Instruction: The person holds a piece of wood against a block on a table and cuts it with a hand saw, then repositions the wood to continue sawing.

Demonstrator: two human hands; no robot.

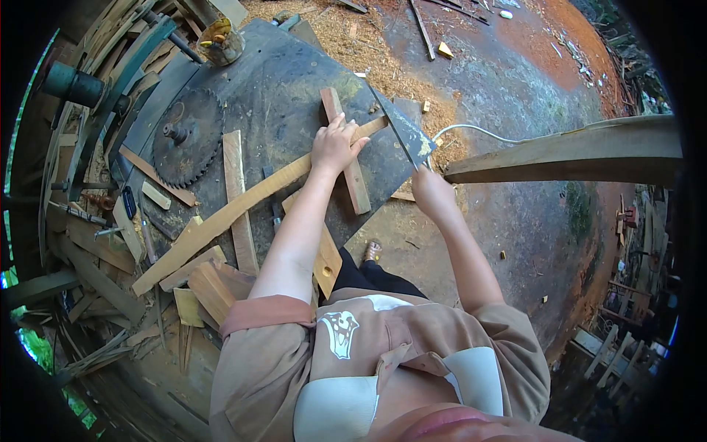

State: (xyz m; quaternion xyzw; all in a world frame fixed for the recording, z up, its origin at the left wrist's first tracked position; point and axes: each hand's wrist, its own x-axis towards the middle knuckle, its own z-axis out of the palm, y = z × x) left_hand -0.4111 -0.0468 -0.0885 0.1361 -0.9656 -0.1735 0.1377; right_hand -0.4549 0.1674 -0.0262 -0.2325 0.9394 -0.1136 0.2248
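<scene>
A long, slightly curved wooden strip (224,214) runs diagonally over the dark work table, its far end resting across a short wooden block (356,188). My left hand (335,147) grips the strip from above, near where it crosses the block, with the thumb toward the saw side. In my closed right hand (433,193) is a handsaw; its narrow blade (392,121) stretches up and left from the fist and crosses the strip at its far end. The saw's handle is mostly hidden by the fist.
A large circular saw blade (188,138) sits at the table's left, beside loose boards (236,177). A jar of tools (222,42) stands at the back. To the right, a thick timber beam (567,151) juts inward. Sawdust (324,33) covers the ground beyond the table.
</scene>
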